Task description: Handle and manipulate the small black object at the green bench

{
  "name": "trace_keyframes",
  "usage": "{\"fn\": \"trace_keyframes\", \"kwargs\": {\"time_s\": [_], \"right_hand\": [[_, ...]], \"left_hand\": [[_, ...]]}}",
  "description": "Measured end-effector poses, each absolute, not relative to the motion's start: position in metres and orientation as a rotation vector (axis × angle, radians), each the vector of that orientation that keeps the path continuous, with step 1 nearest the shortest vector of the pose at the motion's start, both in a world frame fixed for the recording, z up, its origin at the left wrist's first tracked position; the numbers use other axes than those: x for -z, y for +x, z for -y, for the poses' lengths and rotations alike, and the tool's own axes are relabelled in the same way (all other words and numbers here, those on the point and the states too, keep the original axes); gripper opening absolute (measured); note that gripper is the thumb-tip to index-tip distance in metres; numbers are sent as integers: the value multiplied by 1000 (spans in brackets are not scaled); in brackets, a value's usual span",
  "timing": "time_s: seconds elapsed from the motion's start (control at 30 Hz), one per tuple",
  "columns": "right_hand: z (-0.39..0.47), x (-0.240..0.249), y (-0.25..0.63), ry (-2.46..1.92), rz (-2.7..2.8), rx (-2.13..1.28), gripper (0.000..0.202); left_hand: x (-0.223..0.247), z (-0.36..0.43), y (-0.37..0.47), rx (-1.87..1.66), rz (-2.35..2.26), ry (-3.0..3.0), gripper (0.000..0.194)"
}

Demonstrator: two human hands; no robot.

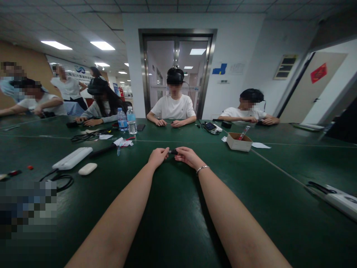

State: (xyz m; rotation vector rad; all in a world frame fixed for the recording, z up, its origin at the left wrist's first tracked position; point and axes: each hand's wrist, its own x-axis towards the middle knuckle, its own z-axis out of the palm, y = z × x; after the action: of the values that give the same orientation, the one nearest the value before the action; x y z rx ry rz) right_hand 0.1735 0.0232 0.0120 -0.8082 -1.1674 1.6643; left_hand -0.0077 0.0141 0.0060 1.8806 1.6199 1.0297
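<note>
Both arms reach forward over the dark green table (173,208). Between my hands is a small black piece with a silvery end (173,152); its exact kind is too small to make out. The fingers of my left hand (158,157) pinch the silvery end. From the other side, my right hand (189,156) grips the black end between thumb and fingers. A thin bracelet (202,169) circles my right wrist. Just above the tabletop, the two hands are close together, their fingertips nearly meeting.
Left are a white power bank (73,158), a white oval case (87,169), black cables (90,135) and two water bottles (132,121). A small box (239,142) stands right of my hands; a white device (341,199) lies at far right. Across the table sit several people.
</note>
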Motion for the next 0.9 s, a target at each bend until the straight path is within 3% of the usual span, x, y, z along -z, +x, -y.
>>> {"fn": "trace_keyframes", "kwargs": {"time_s": [0.9], "right_hand": [[-23,-10,178,-725,1312,-1653,24]], "left_hand": [[2,-27,-13,-1071,-1608,1686,56]]}}
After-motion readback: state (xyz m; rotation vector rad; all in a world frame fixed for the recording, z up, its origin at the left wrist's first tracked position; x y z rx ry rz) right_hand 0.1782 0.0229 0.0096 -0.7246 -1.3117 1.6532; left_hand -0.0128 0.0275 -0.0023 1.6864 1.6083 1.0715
